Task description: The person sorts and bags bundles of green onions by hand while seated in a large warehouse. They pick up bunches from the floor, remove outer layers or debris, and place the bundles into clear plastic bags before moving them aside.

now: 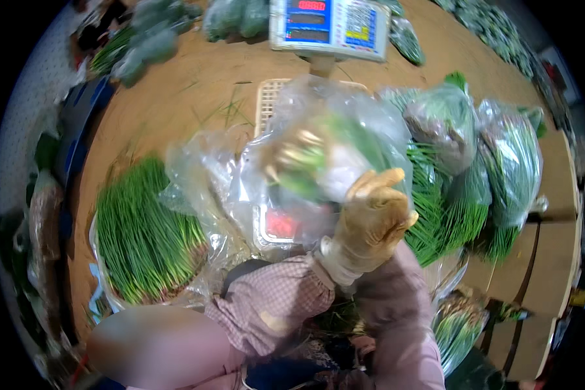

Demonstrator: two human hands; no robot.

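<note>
My left hand [374, 218], in a stained tan glove with a plaid sleeve, reaches across in front of my right arm. Its fingers are spread and nothing shows between them. Past it, a clear plastic bag [377, 123] is smeared by motion, with green leaves and pale stems [305, 153] inside. A blurred whitish shape against the bag, in line with my right arm, may be my right hand [344, 170]; its fingers cannot be made out. Beneath the bag are a cream plastic basket [266, 104] and a white-rimmed tray [263, 227] with something red in it.
A large pile of green onions [149, 234] lies at left beside loose clear plastic [201, 169]. A digital scale display [328, 29] stands at the back. Bagged greens [510, 153] sit at right, above cardboard [552, 260]. More bagged greens [237, 16] line the far edge.
</note>
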